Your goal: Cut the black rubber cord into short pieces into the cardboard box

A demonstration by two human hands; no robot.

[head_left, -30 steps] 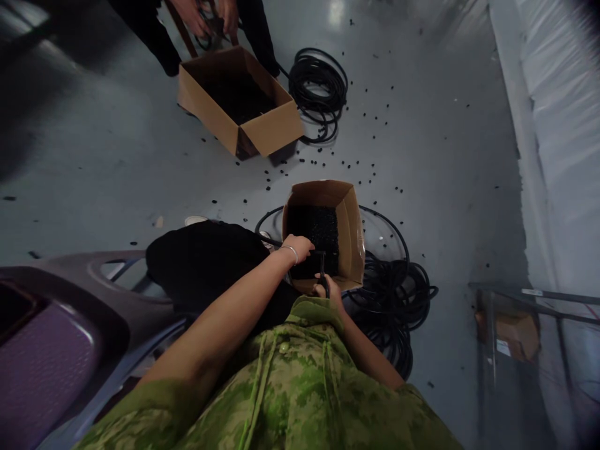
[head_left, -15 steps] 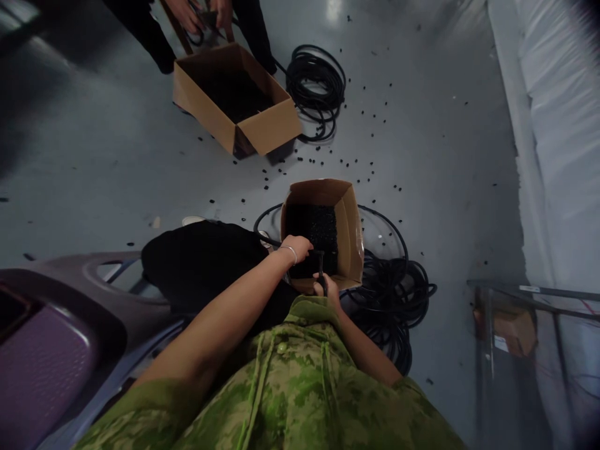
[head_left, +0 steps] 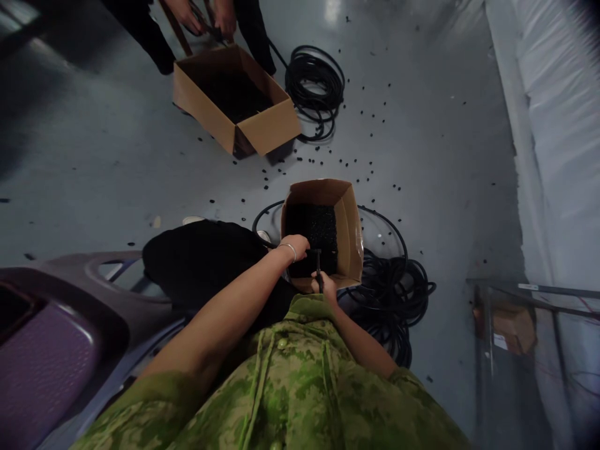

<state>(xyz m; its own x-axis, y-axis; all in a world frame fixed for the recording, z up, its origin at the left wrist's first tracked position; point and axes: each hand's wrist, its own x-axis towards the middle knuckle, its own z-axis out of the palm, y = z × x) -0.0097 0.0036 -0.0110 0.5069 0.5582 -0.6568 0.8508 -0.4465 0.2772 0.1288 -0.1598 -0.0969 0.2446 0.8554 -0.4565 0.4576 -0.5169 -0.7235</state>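
1. The left hand (head_left: 297, 245), with a bracelet (head_left: 294, 252) at its wrist, reaches over the near left part of the open cardboard box (head_left: 350, 234); its fingers are curled, gripping a black hose (head_left: 254, 224).
2. The hose loops out to the left of that hand, then runs forward and behind the box; a short dark stretch shows just right of the fingers.
3. The right hand (head_left: 327, 289), right of the left one and closer to the body, is closed round a narrow dark tool (head_left: 319, 275). The tool points away from the body, its tip close to the hose by the left fingers; whether the two touch, I cannot tell.
4. Beyond both hands, inside the box, lies a heap of small black pieces (head_left: 324, 225).
5. To the right of the right hand, outside the box, a tangled hose coil (head_left: 398, 290) lies on the floor (head_left: 450, 206).
6. Far forward and left of the hands stands a second box (head_left: 272, 128), with a neater coil (head_left: 335, 94) beside it. Above its far edge, a co-worker's hands (head_left: 225, 20) hold a dark tool whose details are unclear.
7. Scattered bits (head_left: 319, 160) dot the floor ahead of the left hand.
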